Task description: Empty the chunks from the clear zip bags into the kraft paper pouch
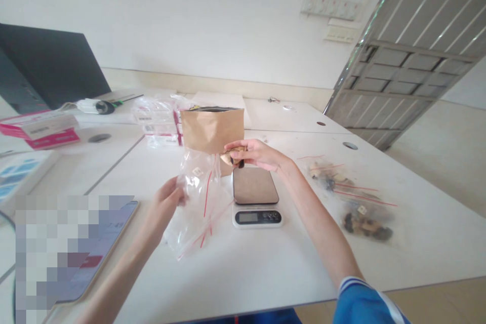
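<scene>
Head view, the only one: from where I'm standing, the R hand [256, 154] has a tan-and-dark dried pc or small clump [232, 156], poss. mushroom, pinched btwn thumb & fingers. It's up in the air by the back edge of the scale [256, 187], just in front of the brown paper bag [212, 129], & I can't see it touching the plate. L hand [169, 195] is closed on the edge of a clear plastic bag [193, 182] w/ red strips, some fingertips behind the film; prob. more than one bag there, can't tell. Scale's plate is bare, display too faint to read. Off to the right on the table [304, 268] lie filled clear bags [368, 225] w/ similar pcs; tablet [110, 248] by the L forearm.

Step in hand, I'd guess: the dried stuff is mid-transfer, off the plate, w/ plate & clear bag both close by. Next move calls for a light pinch so nothing crumbles, a steady L hand, & the bag's mouth spread if it's to take the pc
</scene>
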A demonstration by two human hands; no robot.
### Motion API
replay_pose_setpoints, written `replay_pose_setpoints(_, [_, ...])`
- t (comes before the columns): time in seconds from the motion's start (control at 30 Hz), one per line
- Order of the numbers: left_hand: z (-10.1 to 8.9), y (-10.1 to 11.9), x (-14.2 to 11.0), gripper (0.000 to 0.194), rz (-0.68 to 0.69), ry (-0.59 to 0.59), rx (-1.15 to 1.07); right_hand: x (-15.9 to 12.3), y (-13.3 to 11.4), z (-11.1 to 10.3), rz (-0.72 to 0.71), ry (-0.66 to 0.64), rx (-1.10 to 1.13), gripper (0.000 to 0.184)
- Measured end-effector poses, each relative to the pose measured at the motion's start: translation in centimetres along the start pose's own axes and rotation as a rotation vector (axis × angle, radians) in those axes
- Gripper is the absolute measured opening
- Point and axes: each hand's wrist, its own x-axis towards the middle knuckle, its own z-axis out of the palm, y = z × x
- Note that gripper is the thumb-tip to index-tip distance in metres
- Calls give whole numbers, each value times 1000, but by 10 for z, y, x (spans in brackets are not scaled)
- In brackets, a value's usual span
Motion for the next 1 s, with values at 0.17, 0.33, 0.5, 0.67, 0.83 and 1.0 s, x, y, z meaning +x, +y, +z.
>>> replay_pose_setpoints(0.17, [10, -9, -3, 64, 91, 224, 518, -3, -15, 0, -214, 152, -120, 34])
replay_pose_setpoints(0.33, [19, 0, -7, 51, 503, 257, 834, 11, -29, 4, -479, 262, -251, 45])
replay_pose_setpoints(0.5, [31, -38, 6, 46, 739, -182, 1043, 34, -57, 2, -639, 290, -485, 45])
replay_pose_setpoints(0.67, [38, -73, 10, 46, 884, -161, 1146, 52, -80, -5, -709, 356, -877, 29])
replay_pose_setpoints(0.83, [42, -57, 8, 41, 792, -10, 1083, 62, -77, -8, -734, 266, -1040, 26])
replay_pose_setpoints(1.0, [41, -30, 4, 31, 653, 65, 996, 64, -74, -8, -713, 245, -979, 26])
